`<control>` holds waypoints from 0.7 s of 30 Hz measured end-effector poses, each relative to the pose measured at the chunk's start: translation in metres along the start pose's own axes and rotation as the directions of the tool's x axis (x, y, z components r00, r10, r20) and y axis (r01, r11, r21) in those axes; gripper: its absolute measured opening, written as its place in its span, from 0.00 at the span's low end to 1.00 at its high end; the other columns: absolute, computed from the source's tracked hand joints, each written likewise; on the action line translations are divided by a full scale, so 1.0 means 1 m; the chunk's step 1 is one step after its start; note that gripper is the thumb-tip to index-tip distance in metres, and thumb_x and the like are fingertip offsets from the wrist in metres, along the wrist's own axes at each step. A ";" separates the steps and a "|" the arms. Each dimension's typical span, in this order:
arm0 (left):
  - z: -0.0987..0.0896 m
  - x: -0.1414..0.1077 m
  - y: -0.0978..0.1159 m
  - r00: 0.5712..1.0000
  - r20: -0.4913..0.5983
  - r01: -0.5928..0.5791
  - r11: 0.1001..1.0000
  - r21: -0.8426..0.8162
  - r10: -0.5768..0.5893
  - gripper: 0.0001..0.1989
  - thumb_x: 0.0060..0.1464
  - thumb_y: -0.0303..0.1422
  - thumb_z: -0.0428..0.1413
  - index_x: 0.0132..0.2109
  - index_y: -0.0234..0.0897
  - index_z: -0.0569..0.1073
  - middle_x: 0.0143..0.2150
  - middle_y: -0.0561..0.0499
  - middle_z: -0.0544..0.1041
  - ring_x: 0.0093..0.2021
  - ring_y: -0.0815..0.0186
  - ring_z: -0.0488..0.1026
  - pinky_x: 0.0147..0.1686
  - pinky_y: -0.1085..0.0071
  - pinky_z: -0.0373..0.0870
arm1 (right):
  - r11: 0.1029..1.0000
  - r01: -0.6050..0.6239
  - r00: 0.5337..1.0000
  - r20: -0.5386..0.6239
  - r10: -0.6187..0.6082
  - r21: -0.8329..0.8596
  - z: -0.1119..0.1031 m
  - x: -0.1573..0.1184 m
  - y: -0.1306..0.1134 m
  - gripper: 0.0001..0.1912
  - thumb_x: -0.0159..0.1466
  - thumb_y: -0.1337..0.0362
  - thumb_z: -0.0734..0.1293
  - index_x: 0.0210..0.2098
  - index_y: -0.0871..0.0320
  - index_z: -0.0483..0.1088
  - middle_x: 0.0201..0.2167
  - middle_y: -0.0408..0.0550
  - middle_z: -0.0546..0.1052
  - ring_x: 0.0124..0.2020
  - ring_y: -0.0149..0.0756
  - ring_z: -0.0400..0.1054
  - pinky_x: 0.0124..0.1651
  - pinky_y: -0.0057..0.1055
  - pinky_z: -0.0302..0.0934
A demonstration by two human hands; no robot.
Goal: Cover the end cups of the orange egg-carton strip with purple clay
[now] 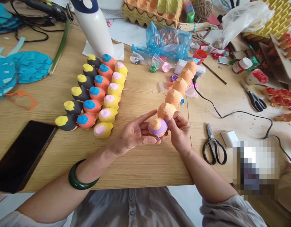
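Both hands hold an orange strip of egg carton cups [174, 98], which slants up and away to the right. Purple clay [161, 127] wraps part of the nearest cup, with a thin loose end hanging at its lower edge. My left hand [133, 134] cups this end, thumb in front and fingers partly hidden behind it. My right hand [181, 130] pinches the strip beside the second cup, its thumb on top. Left of my hands stand three painted cup rows: a black row with yellow tops [80, 93], an orange row with blue tops [97, 92] and a yellow row with pink tops [110, 100].
A black phone [24, 154] lies at left, below a white bottle [95, 28]. Scissors [214, 145] rest right of my hands, near a black cable [245, 112] from a white power strip [200, 70]. Blue plastic bag [164, 42] and egg trays [147, 14] fill the back.
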State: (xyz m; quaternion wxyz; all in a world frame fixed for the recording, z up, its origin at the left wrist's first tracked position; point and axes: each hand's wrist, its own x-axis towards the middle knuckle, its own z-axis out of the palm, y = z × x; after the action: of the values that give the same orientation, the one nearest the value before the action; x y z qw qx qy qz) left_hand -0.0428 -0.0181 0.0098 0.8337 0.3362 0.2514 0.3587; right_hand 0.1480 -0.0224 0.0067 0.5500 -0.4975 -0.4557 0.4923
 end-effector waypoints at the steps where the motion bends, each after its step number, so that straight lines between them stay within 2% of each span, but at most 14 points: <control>1: 0.000 0.001 0.000 1.000 -0.003 -0.008 1.000 -0.004 0.008 0.46 0.50 0.27 0.76 0.74 0.45 0.71 0.48 0.47 0.89 0.45 0.57 0.88 0.45 0.67 0.87 | 1.000 0.014 1.000 0.000 -0.014 -0.014 0.000 -0.001 -0.001 0.28 0.64 0.41 0.77 0.25 0.54 0.66 0.18 0.36 0.71 0.16 0.26 0.63 0.18 0.25 0.58; 4: -0.001 0.002 -0.002 0.998 -0.049 -0.043 0.998 0.035 0.045 0.42 0.49 0.28 0.77 0.70 0.41 0.75 0.48 0.46 0.89 0.43 0.56 0.89 0.41 0.68 0.88 | 0.999 0.040 0.999 0.012 -0.039 -0.032 0.002 -0.003 -0.003 0.27 0.65 0.42 0.77 0.25 0.54 0.65 0.17 0.36 0.70 0.15 0.25 0.62 0.17 0.25 0.56; 7: -0.002 0.002 -0.005 0.985 -0.146 -0.068 0.990 0.126 0.087 0.38 0.49 0.31 0.77 0.67 0.39 0.78 0.48 0.46 0.89 0.42 0.56 0.89 0.39 0.67 0.89 | 0.997 0.037 0.999 -0.003 -0.038 -0.069 0.005 -0.005 -0.005 0.28 0.65 0.41 0.76 0.25 0.54 0.64 0.16 0.36 0.70 0.14 0.24 0.60 0.16 0.24 0.53; 11: -0.002 0.000 -0.011 0.964 -0.224 -0.086 0.963 0.255 0.146 0.32 0.51 0.36 0.77 0.62 0.36 0.81 0.51 0.45 0.89 0.45 0.54 0.89 0.42 0.64 0.90 | 0.983 0.085 0.995 -0.047 -0.094 -0.165 0.007 -0.007 -0.005 0.29 0.67 0.41 0.74 0.24 0.53 0.63 0.16 0.36 0.69 0.16 0.25 0.58 0.17 0.25 0.51; 15: -0.002 -0.003 -0.017 0.942 -0.255 -0.102 0.909 0.403 0.219 0.33 0.53 0.42 0.75 0.63 0.35 0.81 0.53 0.44 0.88 0.48 0.53 0.88 0.49 0.61 0.89 | 0.980 0.112 0.988 -0.084 -0.127 -0.166 0.010 -0.010 -0.001 0.29 0.68 0.41 0.74 0.24 0.53 0.62 0.15 0.36 0.67 0.16 0.25 0.57 0.17 0.25 0.49; 18: -0.003 -0.004 -0.018 0.928 -0.251 -0.122 0.860 0.496 0.276 0.34 0.54 0.46 0.74 0.63 0.36 0.81 0.58 0.43 0.86 0.55 0.51 0.86 0.54 0.62 0.87 | 0.990 0.075 0.992 -0.088 -0.087 -0.122 0.013 -0.011 0.001 0.29 0.67 0.41 0.74 0.24 0.53 0.62 0.16 0.35 0.67 0.16 0.24 0.56 0.17 0.25 0.49; 21: -0.004 -0.004 -0.016 0.941 -0.223 -0.115 0.862 0.494 0.254 0.34 0.57 0.48 0.72 0.65 0.35 0.79 0.58 0.42 0.86 0.55 0.50 0.86 0.52 0.61 0.88 | 0.997 0.016 0.996 -0.085 -0.023 -0.077 0.014 -0.010 0.001 0.30 0.66 0.39 0.74 0.25 0.53 0.61 0.16 0.34 0.67 0.15 0.23 0.55 0.17 0.24 0.49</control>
State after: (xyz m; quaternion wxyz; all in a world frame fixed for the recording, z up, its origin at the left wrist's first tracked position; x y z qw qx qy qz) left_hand -0.0408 -0.0278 -0.0043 0.6430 0.4984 0.4132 0.4091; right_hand 0.1328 -0.0311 0.0073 0.5545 -0.5343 -0.4551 0.4471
